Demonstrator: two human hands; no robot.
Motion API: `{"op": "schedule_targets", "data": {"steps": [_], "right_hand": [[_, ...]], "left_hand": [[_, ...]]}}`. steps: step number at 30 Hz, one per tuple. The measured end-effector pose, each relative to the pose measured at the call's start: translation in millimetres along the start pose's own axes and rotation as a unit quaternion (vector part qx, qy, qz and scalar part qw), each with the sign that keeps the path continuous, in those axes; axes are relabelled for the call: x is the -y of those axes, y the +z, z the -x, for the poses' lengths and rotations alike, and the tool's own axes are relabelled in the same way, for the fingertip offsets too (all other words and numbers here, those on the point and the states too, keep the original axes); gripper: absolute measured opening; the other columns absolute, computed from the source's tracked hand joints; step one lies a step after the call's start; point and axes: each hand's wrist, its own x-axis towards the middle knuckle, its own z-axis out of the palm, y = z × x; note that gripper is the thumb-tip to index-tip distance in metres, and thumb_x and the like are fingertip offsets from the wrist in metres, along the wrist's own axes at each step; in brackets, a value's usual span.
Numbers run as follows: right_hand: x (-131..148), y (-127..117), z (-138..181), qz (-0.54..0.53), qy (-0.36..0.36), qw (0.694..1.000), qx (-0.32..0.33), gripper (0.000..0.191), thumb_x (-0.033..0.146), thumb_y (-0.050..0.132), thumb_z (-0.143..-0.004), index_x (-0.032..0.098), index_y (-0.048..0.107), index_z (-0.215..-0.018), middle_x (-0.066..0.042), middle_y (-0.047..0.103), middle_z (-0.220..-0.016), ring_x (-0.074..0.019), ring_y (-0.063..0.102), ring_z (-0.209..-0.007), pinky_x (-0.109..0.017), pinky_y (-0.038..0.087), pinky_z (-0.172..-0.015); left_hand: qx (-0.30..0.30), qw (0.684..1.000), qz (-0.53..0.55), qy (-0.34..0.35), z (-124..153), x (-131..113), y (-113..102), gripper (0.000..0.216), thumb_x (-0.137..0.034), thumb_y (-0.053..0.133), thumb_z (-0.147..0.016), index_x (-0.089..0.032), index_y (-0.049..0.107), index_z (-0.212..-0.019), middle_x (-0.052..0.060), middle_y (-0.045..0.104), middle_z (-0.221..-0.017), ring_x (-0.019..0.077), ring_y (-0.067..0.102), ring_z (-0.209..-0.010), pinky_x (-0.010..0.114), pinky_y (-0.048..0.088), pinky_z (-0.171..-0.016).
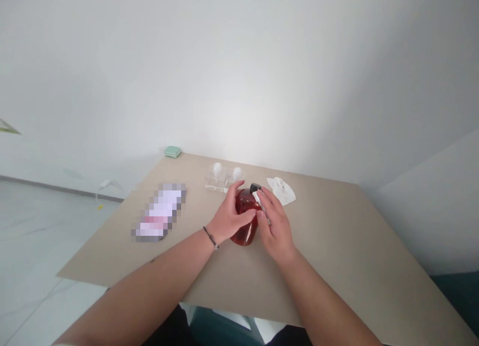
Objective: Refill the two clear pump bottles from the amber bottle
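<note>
A glossy dark red, rounded object (245, 234), which could be a jar or an apple-shaped piece, stands on the table near its middle. My left hand (232, 214) is wrapped round its left side, thumb across the front. In my right hand (276, 226) is a slim pale-handled tool with a black head (255, 187), its fingers closed along the handle. The tool lies against or close over the red object's upper right; contact cannot be made out. Behind my right hand lies a crumpled white tissue (283, 192) with dark smudges.
Beyond my left hand, a clear stand (215, 188) carries two white rounded pieces. A phone (160, 214), its screen blurred, lies to the left on the beige table (348, 246). A small green case (172, 151) sits at the far left corner, by the white wall.
</note>
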Motion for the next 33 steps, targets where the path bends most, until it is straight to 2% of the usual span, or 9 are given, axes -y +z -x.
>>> {"op": "schedule_targets", "data": {"steps": [4, 7, 13, 17, 20, 23, 25, 29, 33], "right_hand": [[-1.3, -0.5, 1.1, -0.028, 0.050, 0.997, -0.047, 0.037, 0.038, 0.053, -0.101, 0.033, 0.062, -0.137, -0.007, 0.064, -0.142, -0.0292, 0.058, -0.132, -0.052, 0.040, -0.118], [1.7, -0.1, 4.0, -0.046, 0.075, 0.994, -0.070, 0.040, 0.041, 0.055, -0.100, 0.032, 0.058, -0.139, -0.008, 0.065, -0.139, -0.0300, 0.060, -0.128, -0.051, 0.043, -0.115], [5.1, 0.5, 5.2, -0.064, 0.069, 0.992, -0.082, 0.038, 0.044, 0.048, -0.103, 0.033, 0.059, -0.137, -0.006, 0.063, -0.143, -0.0285, 0.055, -0.135, -0.049, 0.036, -0.119], [2.0, 0.3, 4.8, -0.078, 0.098, 0.988, -0.089, 0.039, 0.049, 0.047, -0.103, 0.033, 0.061, -0.135, -0.006, 0.066, -0.138, -0.0297, 0.057, -0.130, -0.050, 0.038, -0.116], [0.5, -1.0, 4.1, -0.100, 0.098, 0.987, -0.081, 0.042, 0.055, 0.045, -0.102, 0.032, 0.063, -0.133, -0.006, 0.067, -0.138, -0.0303, 0.058, -0.130, -0.050, 0.038, -0.116], [-0.5, -3.0, 2.6, -0.117, 0.097, 0.985, -0.086, 0.046, 0.059, 0.043, -0.101, 0.030, 0.067, -0.128, -0.006, 0.069, -0.135, -0.0300, 0.059, -0.129, -0.049, 0.039, -0.116], [-2.2, -3.9, 1.1, -0.123, 0.106, 0.982, -0.095, 0.048, 0.062, 0.043, -0.100, 0.028, 0.069, -0.123, -0.007, 0.072, -0.130, -0.0294, 0.063, -0.125, -0.049, 0.042, -0.114], [-9.6, -3.0, -1.5, -0.111, 0.123, 0.979, -0.117, 0.057, 0.066, 0.042, -0.098, 0.022, 0.071, -0.120, -0.010, 0.074, -0.126, -0.0297, 0.066, -0.121, -0.051, 0.047, -0.110], [-17.2, 1.0, -2.0, -0.114, 0.150, 0.976, -0.114, 0.058, 0.064, 0.038, -0.099, 0.022, 0.069, -0.125, -0.010, 0.072, -0.130, -0.0289, 0.065, -0.124, -0.051, 0.047, -0.110]], "left_hand": [[0.004, 0.998, -0.043, 0.049, 2.2, 0.4, 0.1, 0.090, -0.032, 0.080, -0.077, -0.025, 0.026, -0.149, 0.012, 0.058, -0.131, 0.0290, 0.061, -0.117, 0.049, 0.042, -0.111], [0.017, 0.995, -0.052, 0.085, 4.0, 1.5, 0.2, 0.091, -0.032, 0.079, -0.080, -0.027, 0.021, -0.150, 0.014, 0.054, -0.138, 0.0299, 0.059, -0.123, 0.050, 0.042, -0.112], [0.046, 0.992, -0.069, 0.094, 4.9, -0.2, -2.0, 0.092, -0.037, 0.082, -0.079, -0.028, 0.021, -0.147, 0.014, 0.053, -0.137, 0.0317, 0.059, -0.125, 0.051, 0.042, -0.111], [0.036, 0.996, -0.057, 0.064, 5.8, -3.4, -0.6, 0.106, -0.037, 0.095, -0.061, -0.027, 0.026, -0.141, 0.015, 0.054, -0.136, 0.0355, 0.057, -0.127, 0.054, 0.042, -0.112], [0.030, 0.999, -0.041, 0.006, 6.5, -8.3, -0.7, 0.086, -0.038, 0.095, -0.060, -0.024, 0.042, -0.127, 0.013, 0.060, -0.127, 0.0345, 0.062, -0.118, 0.054, 0.046, -0.106], [0.056, 0.998, 0.010, -0.032, 5.1, -13.0, -2.0, 0.073, -0.038, 0.095, -0.061, -0.022, 0.051, -0.118, 0.010, 0.065, -0.119, 0.0320, 0.065, -0.111, 0.050, 0.050, -0.099], [0.072, 0.995, 0.063, -0.039, 3.0, -14.5, -2.6, 0.070, -0.038, 0.094, -0.062, -0.021, 0.056, -0.118, 0.010, 0.067, -0.120, 0.0321, 0.065, -0.112, 0.048, 0.050, -0.099], [0.084, 0.988, 0.118, -0.048, -0.4, -13.2, -2.8, 0.065, -0.045, 0.089, -0.069, -0.020, 0.065, -0.124, 0.012, 0.066, -0.130, 0.0348, 0.059, -0.125, 0.047, 0.045, -0.107], [0.053, 0.977, 0.176, -0.106, 0.6, -10.7, -0.8, 0.071, -0.046, 0.084, -0.077, -0.027, 0.055, -0.139, 0.007, 0.066, -0.132, 0.0306, 0.062, -0.120, 0.046, 0.046, -0.105]]}}
